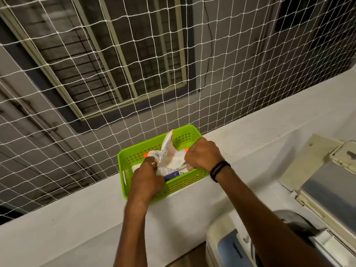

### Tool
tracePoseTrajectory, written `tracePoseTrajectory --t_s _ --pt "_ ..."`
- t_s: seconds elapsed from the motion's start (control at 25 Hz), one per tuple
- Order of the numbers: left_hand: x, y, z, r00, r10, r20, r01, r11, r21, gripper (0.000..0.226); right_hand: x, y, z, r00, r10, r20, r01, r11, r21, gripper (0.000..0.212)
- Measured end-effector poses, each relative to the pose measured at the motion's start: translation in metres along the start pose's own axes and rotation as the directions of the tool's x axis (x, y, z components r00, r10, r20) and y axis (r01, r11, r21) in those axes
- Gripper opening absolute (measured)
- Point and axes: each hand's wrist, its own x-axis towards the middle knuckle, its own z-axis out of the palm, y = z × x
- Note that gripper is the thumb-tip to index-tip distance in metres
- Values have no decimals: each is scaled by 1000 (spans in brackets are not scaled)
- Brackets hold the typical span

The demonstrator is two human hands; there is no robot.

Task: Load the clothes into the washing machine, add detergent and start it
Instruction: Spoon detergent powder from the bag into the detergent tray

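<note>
A lime-green perforated basket (pixel 134 157) stands on the white ledge. Inside it lies an open white detergent packet (pixel 167 149) with orange corners and printed text, its top flap sticking upward. My left hand (pixel 147 180) pinches the packet's near left edge. My right hand (pixel 202 154) is closed around a thin metal spoon (pixel 182 165) whose tip reaches into the packet's mouth. The top-loading washing machine (pixel 229 245) shows at the bottom right, with its lid (pixel 327 182) raised. No clothes are visible.
White safety netting (pixel 115 74) rises right behind the ledge (pixel 57 224), with a barred window of another building beyond it. The ledge runs diagonally from lower left to upper right. A black band circles my right wrist (pixel 219 170).
</note>
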Motion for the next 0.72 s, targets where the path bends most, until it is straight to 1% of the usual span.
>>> tracePoseTrajectory --t_s 0.08,0.12,0.2,0.28,0.4,0.48,0.56,0.64,0.72 --pt "0 0 0 1000 6 4 -6 1000 -24 52 2 0 1 1000 21 15 -23 994 106 31" --pt "1 -1 0 1000 8 5 -8 999 -33 53 4 -1 0 999 39 28 -42 991 127 29" --pt "2 -2 -2 1000 -5 17 6 998 -69 55 8 1 -1 998 59 20 -61 988 143 33" --pt "3 -1 -4 999 -20 30 23 995 -96 55 11 7 -1 998 61 -14 -58 981 185 32" --pt "3 -2 -5 999 -28 22 30 993 -115 52 4 18 -7 994 37 -102 -7 961 278 25" --pt "4 -3 -4 1000 -23 -4 22 990 -138 54 -9 20 -16 992 64 -109 -9 896 444 21" --pt "6 -4 -3 998 6 -58 -15 988 -154 54 -13 25 -24 991 92 -101 -12 795 607 19" --pt "7 -2 -2 988 40 -149 -65 984 -168 53 -17 33 -31 992 103 -68 -23 691 722 23" --pt "7 1 0 969 69 -239 -123 967 -222 53 -21 42 -35 994 108 -18 -50 592 804 20"
